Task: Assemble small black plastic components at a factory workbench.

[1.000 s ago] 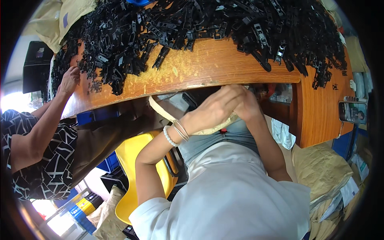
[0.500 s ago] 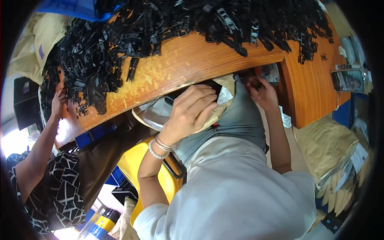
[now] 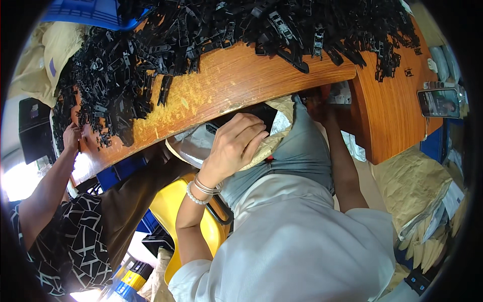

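A paper bag with a silvery lining (image 3: 283, 121) lies across my lap under the table edge, its mouth gaping, with black plastic inside. My left hand (image 3: 236, 143) is over the mouth of this bag, fingers curled and thumb close to them; whatever they hold is hidden. My right hand (image 3: 322, 110) reaches into the dark compartment beneath the tabletop, at the right of my legs. Shadow hides its fingers. On the wooden table (image 3: 221, 75) lies a heap of black plastic clip-like parts (image 3: 196, 38), spread along the far side.
A blue basket (image 3: 95, 14) stands at the far left. Beside me sits a co-worker, whose hand (image 3: 72, 137) touches the heap's left end. A phone (image 3: 438, 103) stands at the table's right edge. Large paper sacks (image 3: 410, 186) are at the right, and a yellow chair (image 3: 173, 201) is at my left.
My right hand has gone deeper into the shaded compartment, so its fingers no longer show. My left hand has shifted slightly left and stays over the bag. The co-worker's hand has lowered a little.
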A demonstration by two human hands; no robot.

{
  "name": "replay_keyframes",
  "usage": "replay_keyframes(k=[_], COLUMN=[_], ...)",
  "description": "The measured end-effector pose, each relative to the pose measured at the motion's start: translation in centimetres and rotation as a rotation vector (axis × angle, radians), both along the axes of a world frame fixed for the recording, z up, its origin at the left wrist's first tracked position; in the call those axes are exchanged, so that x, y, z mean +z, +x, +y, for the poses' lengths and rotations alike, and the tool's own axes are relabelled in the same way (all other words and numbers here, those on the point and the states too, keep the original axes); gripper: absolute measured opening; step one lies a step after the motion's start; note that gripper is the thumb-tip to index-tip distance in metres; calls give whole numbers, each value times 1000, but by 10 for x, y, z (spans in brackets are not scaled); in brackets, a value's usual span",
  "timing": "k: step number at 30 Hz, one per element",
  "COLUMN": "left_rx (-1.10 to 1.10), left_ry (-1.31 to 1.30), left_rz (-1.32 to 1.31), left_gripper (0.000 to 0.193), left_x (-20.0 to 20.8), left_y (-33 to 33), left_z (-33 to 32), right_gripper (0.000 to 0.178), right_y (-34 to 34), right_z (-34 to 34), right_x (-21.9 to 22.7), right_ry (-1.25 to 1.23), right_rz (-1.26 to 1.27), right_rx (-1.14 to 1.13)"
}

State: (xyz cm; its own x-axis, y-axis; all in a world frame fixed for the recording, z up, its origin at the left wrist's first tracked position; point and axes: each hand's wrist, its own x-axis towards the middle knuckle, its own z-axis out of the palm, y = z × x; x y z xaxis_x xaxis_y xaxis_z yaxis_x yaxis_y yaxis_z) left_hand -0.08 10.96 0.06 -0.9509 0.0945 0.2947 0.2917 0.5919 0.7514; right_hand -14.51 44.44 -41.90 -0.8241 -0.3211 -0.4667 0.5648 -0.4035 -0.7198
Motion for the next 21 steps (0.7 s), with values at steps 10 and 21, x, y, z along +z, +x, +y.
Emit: replay_keyframes(k=[10, 21], left_rx=[153, 832], left_ry=[-29, -193], left_rz=[48, 93], left_gripper=[8, 12], left_x=[10, -8], left_y=[-1, 1], left_z=[-30, -87], right_gripper=[30, 34], right_y=[42, 27], right_z=[-82, -137], right_x=[255, 400], right_ry=[840, 702], right_rz=[132, 939], right_rx=[57, -65])
